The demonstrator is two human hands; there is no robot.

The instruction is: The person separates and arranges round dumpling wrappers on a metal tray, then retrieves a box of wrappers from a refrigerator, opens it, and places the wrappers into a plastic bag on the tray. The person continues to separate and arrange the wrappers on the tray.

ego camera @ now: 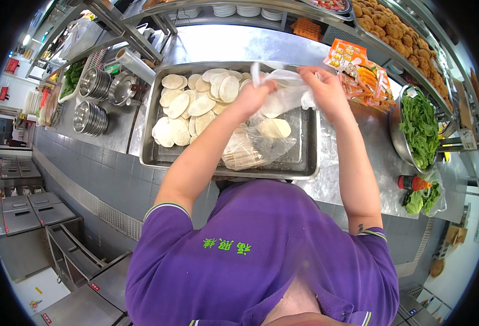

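My left hand (256, 98) and my right hand (324, 89) are pinching a thin, see-through plastic bag (290, 100) over the right half of a deep metal tray (313, 150). The left fingers are blurred. Beneath my hands, a clear bag (249, 153) of stacked flat pale rounds lies in the tray. Whether it joins the plastic in my hands, I cannot tell. One loose oval round (278, 128) rests against that bag. Many pale oval flat rounds (202, 105) overlap in the tray's left half, left of my left hand.
Orange printed food packets (363, 77) lie right of the tray. Farther right are a metal bowl of leafy greens (419, 128) and a sauce bottle (412, 183). Left stand a plastic-film roll (135, 64) and stacked metal bowls (91, 119). A shelf with browned fried food (402, 34) overhangs the back right.
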